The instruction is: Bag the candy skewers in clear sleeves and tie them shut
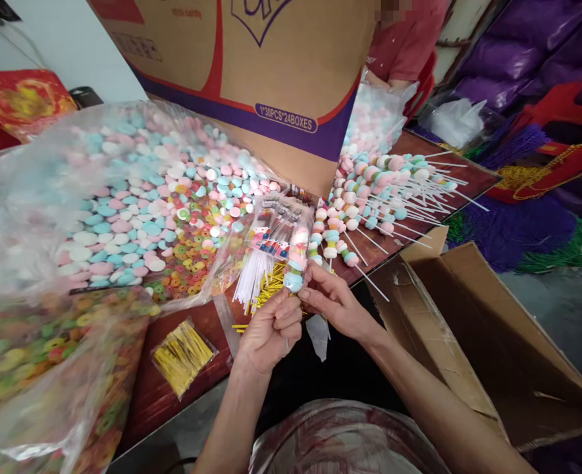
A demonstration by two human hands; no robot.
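Observation:
A candy skewer [297, 262] of pink, white, blue and green pieces stands nearly upright over the table's front edge, apparently in a clear wrapper. My left hand [272, 327] is closed around its stick, just below the lowest piece. Close against the skewer's lower end, my right hand [334, 301] has its thumb and fingers pinched together; what lies between the fingertips is too small to make out. Behind my hands are printed clear bags [281, 224], white sticks [254, 280] and loose gold twist ties [271, 286].
Finished skewers [384, 191] pile up at right. Loose marshmallow-like candies [118, 224] and gummy rings [192, 263] spread leftward under plastic. A pack of gold ties [184, 355] lies in front. A large carton [291, 79] stands behind; an open carton [469, 316] sits right. Someone in red [404, 46] is beyond.

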